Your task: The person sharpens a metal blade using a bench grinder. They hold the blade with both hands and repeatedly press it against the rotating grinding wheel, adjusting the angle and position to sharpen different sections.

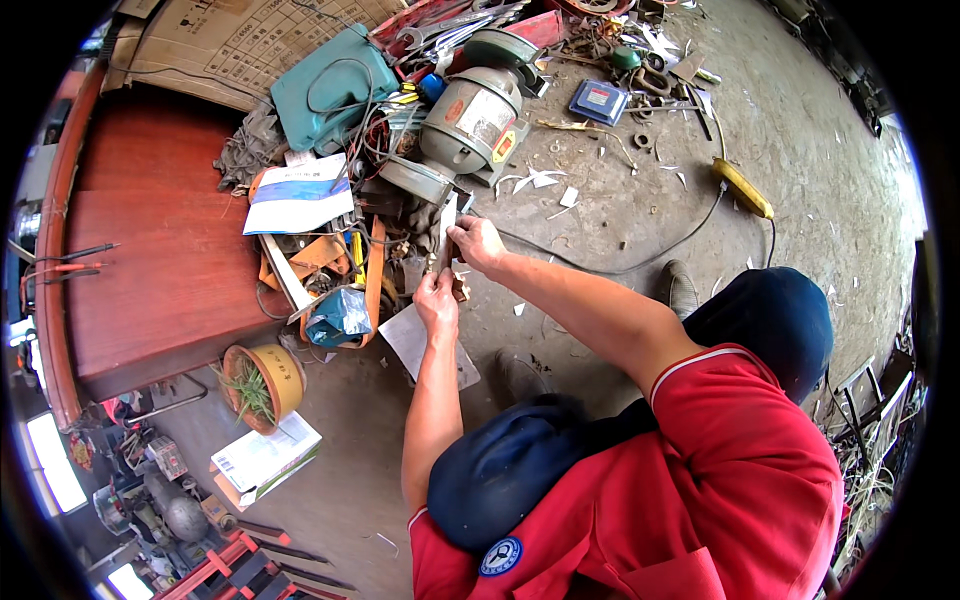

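Observation:
A flat, pale metal strip stands lengthwise between my hands, its far end at the near wheel guard of a grey bench grinder. My left hand is closed round the strip's near end. Higher up, my right hand pinches the same strip from the right side. Whether the strip touches the wheel cannot be made out, and the wheel itself is mostly hidden by its guard. Below my hands a light flat sheet lies on the floor.
Left of the grinder are a teal tool case, a blue-white booklet and a reddish wooden cabinet. A potted plant stands nearer. A black cord runs rightward to a yellow power strip. Scraps litter the concrete.

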`<control>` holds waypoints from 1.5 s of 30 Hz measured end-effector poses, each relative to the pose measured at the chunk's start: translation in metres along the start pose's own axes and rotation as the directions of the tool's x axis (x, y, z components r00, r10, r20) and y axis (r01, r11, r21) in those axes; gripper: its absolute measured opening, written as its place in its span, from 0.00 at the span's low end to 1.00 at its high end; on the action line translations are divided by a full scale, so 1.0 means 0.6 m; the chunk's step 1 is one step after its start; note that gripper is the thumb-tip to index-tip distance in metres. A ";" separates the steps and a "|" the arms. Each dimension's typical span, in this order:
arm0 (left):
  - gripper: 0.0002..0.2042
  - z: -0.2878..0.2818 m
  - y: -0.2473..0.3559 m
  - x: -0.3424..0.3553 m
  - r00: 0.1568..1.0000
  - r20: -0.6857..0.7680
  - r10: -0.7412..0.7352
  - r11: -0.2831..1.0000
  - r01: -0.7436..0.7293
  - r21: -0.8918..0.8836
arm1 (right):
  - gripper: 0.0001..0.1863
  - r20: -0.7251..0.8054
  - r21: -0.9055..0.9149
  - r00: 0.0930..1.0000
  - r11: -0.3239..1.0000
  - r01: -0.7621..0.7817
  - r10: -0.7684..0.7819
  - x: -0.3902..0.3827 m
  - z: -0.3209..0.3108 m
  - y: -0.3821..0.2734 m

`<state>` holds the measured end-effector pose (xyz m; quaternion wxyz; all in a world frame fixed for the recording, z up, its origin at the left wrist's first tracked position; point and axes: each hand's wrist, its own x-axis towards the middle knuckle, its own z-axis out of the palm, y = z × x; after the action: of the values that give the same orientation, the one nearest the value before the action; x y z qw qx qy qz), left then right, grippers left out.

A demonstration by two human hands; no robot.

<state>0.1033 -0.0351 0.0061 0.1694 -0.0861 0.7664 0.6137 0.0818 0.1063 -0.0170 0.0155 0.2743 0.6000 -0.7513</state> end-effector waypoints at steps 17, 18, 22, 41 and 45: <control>0.11 0.007 0.010 0.029 1.000 0.020 0.016 0.991 -0.018 0.136 | 0.14 -0.067 0.062 0.998 0.998 0.002 0.003 0.017 -0.010 -0.010; 0.11 0.010 0.014 0.031 0.999 0.027 0.028 0.986 -0.032 0.162 | 0.14 -0.064 0.066 0.998 0.998 -0.011 0.015 0.018 -0.014 -0.012; 0.10 0.018 0.027 0.028 0.999 0.026 0.021 0.985 -0.025 0.168 | 0.14 -0.078 0.076 0.996 0.997 -0.033 0.039 0.018 -0.020 -0.016; 0.10 0.026 0.071 0.077 0.994 0.100 -0.042 0.943 0.006 0.332 | 0.13 -0.090 0.218 0.980 0.964 -0.156 0.179 0.039 -0.045 -0.048; 0.09 0.016 0.071 0.090 0.991 0.110 -0.082 0.945 0.042 0.324 | 0.12 -0.085 0.199 0.978 0.965 -0.173 0.192 0.042 -0.041 -0.052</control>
<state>0.0403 -0.0118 0.0233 0.2470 -0.0437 0.8410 0.4794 0.0591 0.1454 -0.0030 0.0273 0.3672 0.4977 -0.7853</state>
